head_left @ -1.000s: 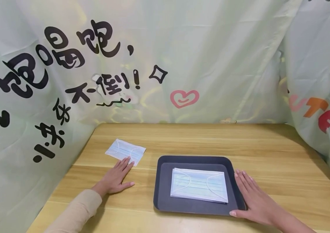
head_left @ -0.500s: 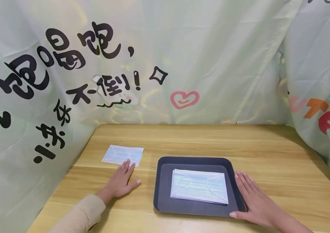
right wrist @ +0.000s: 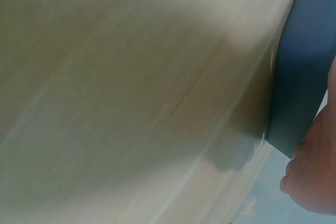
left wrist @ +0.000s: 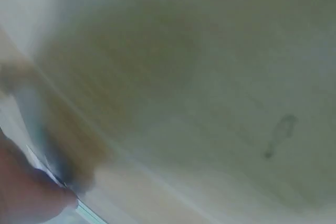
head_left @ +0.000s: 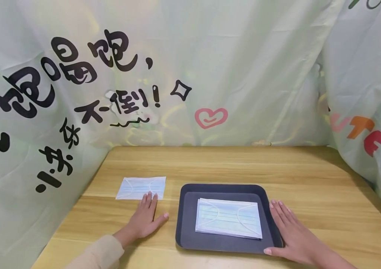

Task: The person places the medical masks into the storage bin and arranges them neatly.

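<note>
A single pale blue face mask (head_left: 138,186) lies flat on the table, left of the tray. My left hand (head_left: 144,220) rests its straight fingertips on the mask's near right edge, with the thumb out to the side. The dark tray (head_left: 217,244) carries a stack of face masks (head_left: 228,218) with white ear loops. Against the tray's right side lies my right hand (head_left: 292,235), fingers straight and the thumb at the near right corner. In the right wrist view the tray's side (right wrist: 302,61) shows beside that hand (right wrist: 315,171). The left wrist view is blurred.
A wooden table (head_left: 210,164) extends beyond and around the tray. A printed fabric curtain (head_left: 250,74) with lettering and a pink heart hangs along the far edge and both sides.
The single mask has turned to lie nearly square with the table edge and shifted slightly nearer. My left hand has moved right along with it. Tray, stack and right hand stay put.
</note>
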The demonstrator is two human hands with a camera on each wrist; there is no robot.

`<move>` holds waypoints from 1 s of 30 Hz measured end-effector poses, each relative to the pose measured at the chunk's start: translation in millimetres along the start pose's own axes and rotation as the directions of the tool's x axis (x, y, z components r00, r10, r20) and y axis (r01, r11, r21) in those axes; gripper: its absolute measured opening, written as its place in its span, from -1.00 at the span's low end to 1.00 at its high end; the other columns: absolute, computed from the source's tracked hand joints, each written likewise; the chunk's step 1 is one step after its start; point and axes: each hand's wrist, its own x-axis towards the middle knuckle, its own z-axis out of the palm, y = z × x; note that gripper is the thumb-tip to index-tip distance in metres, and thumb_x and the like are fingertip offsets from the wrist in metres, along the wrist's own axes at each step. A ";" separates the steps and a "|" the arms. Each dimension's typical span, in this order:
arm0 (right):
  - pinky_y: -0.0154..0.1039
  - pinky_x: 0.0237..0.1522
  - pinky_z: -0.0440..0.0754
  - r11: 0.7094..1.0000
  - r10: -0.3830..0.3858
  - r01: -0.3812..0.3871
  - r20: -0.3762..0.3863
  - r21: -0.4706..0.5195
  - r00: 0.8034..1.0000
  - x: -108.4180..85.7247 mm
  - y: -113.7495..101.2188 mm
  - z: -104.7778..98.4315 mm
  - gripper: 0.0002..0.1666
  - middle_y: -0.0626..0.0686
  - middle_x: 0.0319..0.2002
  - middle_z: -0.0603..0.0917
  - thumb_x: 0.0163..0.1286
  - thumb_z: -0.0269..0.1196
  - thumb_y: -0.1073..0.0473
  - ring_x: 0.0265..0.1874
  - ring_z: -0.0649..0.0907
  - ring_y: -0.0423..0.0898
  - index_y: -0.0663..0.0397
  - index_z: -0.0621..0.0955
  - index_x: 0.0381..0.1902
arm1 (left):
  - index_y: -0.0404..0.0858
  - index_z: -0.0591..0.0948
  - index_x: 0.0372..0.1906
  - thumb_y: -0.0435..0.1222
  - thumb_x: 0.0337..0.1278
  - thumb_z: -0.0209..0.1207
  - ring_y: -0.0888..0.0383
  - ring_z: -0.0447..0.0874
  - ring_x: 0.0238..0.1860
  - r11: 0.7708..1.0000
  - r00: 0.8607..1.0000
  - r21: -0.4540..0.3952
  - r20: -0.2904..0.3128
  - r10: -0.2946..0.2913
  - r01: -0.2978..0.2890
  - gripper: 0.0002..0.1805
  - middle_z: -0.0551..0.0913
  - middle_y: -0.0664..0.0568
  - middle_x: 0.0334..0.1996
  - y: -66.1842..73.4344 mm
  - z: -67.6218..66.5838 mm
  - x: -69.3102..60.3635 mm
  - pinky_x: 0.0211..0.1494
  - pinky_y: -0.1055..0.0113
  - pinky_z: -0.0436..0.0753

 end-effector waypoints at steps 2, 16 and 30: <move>-0.47 0.36 -0.54 1.000 0.001 -0.001 -0.005 -0.001 1.000 -1.1 -0.9 0.4 0.49 0.03 0.48 -0.36 -0.14 0.27 -0.50 0.43 -0.41 -0.20 0.27 -0.14 0.45 | -0.48 0.03 0.39 0.15 0.23 -0.09 -0.33 -0.13 0.42 1.000 0.999 0.006 -0.048 0.006 -0.006 -0.09 -0.05 -0.42 0.40 -3.4 -0.9 2.1 0.43 -0.17 -0.02; -0.46 0.38 -0.53 1.000 -0.015 0.015 -0.022 0.018 1.000 1.5 -2.8 0.0 0.48 -0.05 0.46 -0.43 -0.13 0.25 -0.51 0.43 -0.40 -0.19 0.29 -0.13 0.44 | -0.58 0.36 0.14 -0.14 0.24 0.06 -0.36 0.26 0.14 0.947 0.884 -0.187 -0.346 -0.313 0.263 -0.41 0.33 -0.49 0.10 -77.1 -50.9 28.7 0.19 -0.17 0.34; -0.45 0.39 -0.50 1.000 -0.014 0.014 -0.038 0.008 0.999 -1.0 -0.3 0.4 0.46 0.00 0.47 -0.38 -0.12 0.25 -0.51 0.44 -0.40 -0.19 0.31 -0.08 0.43 | -0.67 0.49 -0.07 -0.26 0.09 0.18 -0.39 0.45 -0.02 0.805 0.740 -0.398 -0.348 -0.575 0.439 -0.51 0.51 -0.55 -0.09 -100.0 -59.8 39.5 0.06 -0.13 0.45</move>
